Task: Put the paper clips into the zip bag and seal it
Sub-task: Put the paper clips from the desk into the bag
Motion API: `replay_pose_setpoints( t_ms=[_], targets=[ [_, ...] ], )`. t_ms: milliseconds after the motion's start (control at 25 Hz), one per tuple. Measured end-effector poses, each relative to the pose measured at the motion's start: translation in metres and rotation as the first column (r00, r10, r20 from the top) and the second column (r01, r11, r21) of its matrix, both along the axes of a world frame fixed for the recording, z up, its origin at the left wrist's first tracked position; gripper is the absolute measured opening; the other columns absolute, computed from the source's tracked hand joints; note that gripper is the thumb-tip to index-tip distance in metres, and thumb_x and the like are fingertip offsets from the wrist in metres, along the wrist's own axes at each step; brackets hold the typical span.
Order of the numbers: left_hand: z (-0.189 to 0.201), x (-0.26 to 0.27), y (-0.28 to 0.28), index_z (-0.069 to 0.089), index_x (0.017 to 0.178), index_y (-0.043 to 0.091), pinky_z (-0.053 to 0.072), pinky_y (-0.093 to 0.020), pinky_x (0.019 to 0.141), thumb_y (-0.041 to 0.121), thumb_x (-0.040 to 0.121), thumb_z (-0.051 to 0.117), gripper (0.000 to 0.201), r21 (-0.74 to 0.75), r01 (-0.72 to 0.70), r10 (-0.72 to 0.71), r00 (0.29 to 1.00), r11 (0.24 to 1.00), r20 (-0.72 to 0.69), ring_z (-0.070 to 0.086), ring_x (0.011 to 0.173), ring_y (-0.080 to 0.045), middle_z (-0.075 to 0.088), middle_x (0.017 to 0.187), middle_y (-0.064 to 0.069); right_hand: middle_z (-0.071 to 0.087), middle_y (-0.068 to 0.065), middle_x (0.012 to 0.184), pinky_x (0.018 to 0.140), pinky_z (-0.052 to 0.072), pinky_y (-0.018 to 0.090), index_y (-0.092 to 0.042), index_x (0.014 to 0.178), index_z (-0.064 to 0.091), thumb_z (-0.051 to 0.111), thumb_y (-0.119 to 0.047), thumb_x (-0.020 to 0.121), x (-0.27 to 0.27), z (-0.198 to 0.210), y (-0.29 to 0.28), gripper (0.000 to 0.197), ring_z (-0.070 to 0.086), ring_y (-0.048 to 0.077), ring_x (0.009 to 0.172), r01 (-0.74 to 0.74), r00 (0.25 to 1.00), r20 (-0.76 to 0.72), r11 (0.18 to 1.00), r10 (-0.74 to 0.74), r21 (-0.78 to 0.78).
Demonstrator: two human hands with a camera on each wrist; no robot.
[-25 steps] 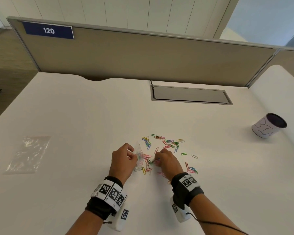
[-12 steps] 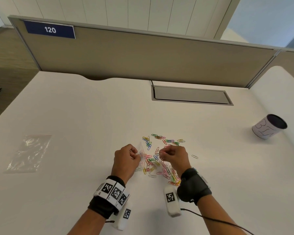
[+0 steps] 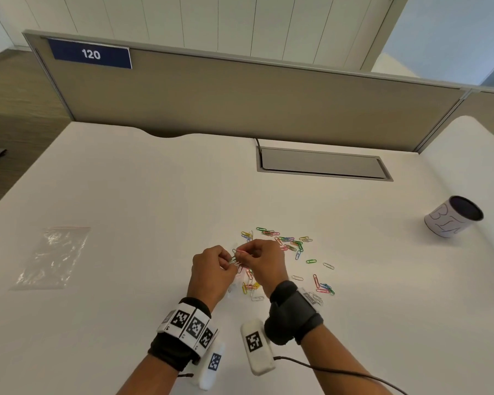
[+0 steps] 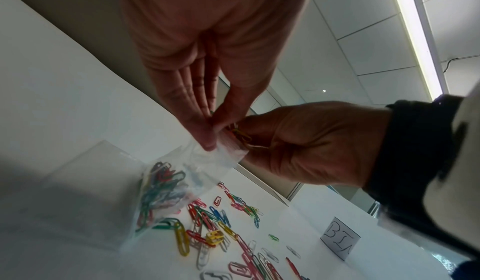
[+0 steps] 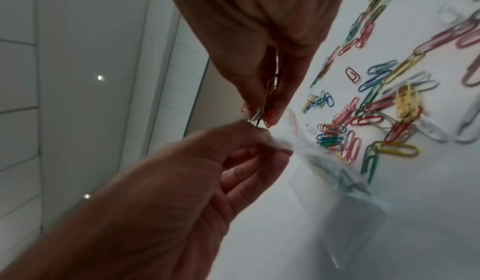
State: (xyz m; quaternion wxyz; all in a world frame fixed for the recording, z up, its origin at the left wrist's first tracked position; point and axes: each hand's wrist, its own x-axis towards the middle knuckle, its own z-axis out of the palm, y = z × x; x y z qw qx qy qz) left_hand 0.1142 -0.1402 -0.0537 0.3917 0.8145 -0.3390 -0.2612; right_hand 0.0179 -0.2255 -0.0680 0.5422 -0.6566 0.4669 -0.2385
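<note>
Left hand (image 3: 211,276) pinches the top edge of a clear zip bag (image 4: 158,184) between thumb and fingertips, holding its mouth up above the white table (image 3: 126,195) while its lower part, already holding a cluster of coloured clips, sags to the surface. Right hand (image 3: 264,263), raised to meet it, is clamped on a small bunch of paper clips (image 5: 265,108) pinched between thumb and fingers, their ends right at the bag's mouth and touching the left fingertips. Loose paper clips (image 3: 285,242) in red, green, blue, yellow and white lie scattered on the table just beyond and to the right of both hands, some directly beneath them. A second, flat zip bag (image 3: 53,258) lies well apart on the left side of the table. A dark cup wrapped in hand-lettered white paper (image 3: 452,220) stands near the right edge, and a grey cable hatch (image 3: 322,163) sits before the beige partition (image 3: 240,98) bearing a blue "120" sign (image 3: 91,54).
</note>
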Motion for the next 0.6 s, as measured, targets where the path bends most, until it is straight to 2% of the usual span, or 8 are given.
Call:
replay_pose_setpoints(
  t_ms=[120, 240, 360, 440, 520, 600],
  targets=[
    [0.000, 0.002, 0.004, 0.069, 0.084, 0.007, 0.061, -0.036, 0.071, 0.008, 0.077, 0.072, 0.008, -0.005, -0.024, 0.024, 1.000, 1.000, 0.002, 0.070, 0.064, -0.022, 0.071, 0.071, -0.007, 0.074, 0.010, 0.079, 0.073, 0.060, 0.032, -0.008, 0.080, 0.073, 0.071, -0.008, 0.079, 0.001, -0.001, -0.004, 0.003, 0.069, 0.021, 0.073, -0.105, 0.971, -0.230, 0.982, 0.067, -0.156],
    [0.002, 0.001, 0.005, 0.070, 0.086, 0.006, 0.060, -0.032, 0.070, 0.007, 0.078, 0.072, 0.009, -0.010, -0.015, 0.015, 1.000, 1.000, 0.016, 0.070, 0.066, -0.021, 0.071, 0.074, -0.008, 0.073, 0.011, 0.081, 0.072, 0.059, 0.034, -0.007, 0.079, 0.072, 0.068, -0.005, 0.080, 0.003, 0.002, -0.004, 0.005, 0.068, 0.023, 0.076, -0.210, 0.915, -0.389, 0.949, 0.106, -0.235],
    [0.005, -0.001, 0.006, 0.070, 0.086, 0.006, 0.057, -0.029, 0.068, 0.007, 0.078, 0.070, 0.008, -0.011, -0.004, 0.004, 1.000, 1.000, 0.017, 0.069, 0.068, -0.021, 0.071, 0.073, -0.008, 0.073, 0.014, 0.080, 0.072, 0.060, 0.033, -0.004, 0.084, 0.074, 0.072, -0.012, 0.081, 0.003, 0.012, -0.003, 0.009, 0.069, 0.023, 0.073, -0.229, 0.923, -0.347, 0.963, 0.168, -0.143],
    [0.006, -0.002, 0.006, 0.070, 0.086, 0.006, 0.055, -0.027, 0.067, 0.008, 0.079, 0.070, 0.008, -0.014, -0.003, 0.003, 1.000, 1.000, 0.020, 0.068, 0.070, -0.021, 0.071, 0.075, -0.009, 0.071, 0.015, 0.079, 0.076, 0.061, 0.037, -0.002, 0.089, 0.073, 0.066, -0.014, 0.087, 0.003, 0.018, -0.005, 0.014, 0.067, 0.022, 0.070, -0.219, 0.945, -0.248, 0.976, 0.212, -0.002],
    [0.007, -0.002, 0.006, 0.070, 0.086, 0.005, 0.056, -0.028, 0.069, 0.009, 0.079, 0.071, 0.008, -0.019, -0.004, 0.005, 1.000, 1.000, 0.029, 0.068, 0.071, -0.022, 0.071, 0.076, -0.009, 0.069, 0.016, 0.085, 0.077, 0.060, 0.037, -0.001, 0.098, 0.070, 0.056, -0.012, 0.092, 0.002, 0.023, -0.005, 0.018, 0.065, 0.021, 0.075, -0.219, 0.953, -0.183, 0.967, 0.240, 0.130],
    [0.005, -0.002, 0.006, 0.070, 0.087, 0.005, 0.059, -0.031, 0.071, 0.009, 0.079, 0.072, 0.009, -0.023, -0.007, 0.008, 1.000, 1.000, 0.031, 0.069, 0.070, -0.022, 0.071, 0.076, -0.009, 0.068, 0.016, 0.097, 0.068, 0.055, 0.029, -0.002, 0.104, 0.066, 0.053, -0.009, 0.091, 0.003, 0.026, -0.005, 0.020, 0.061, 0.020, 0.077, -0.268, 0.934, -0.206, 0.954, 0.291, 0.136]
  ],
)
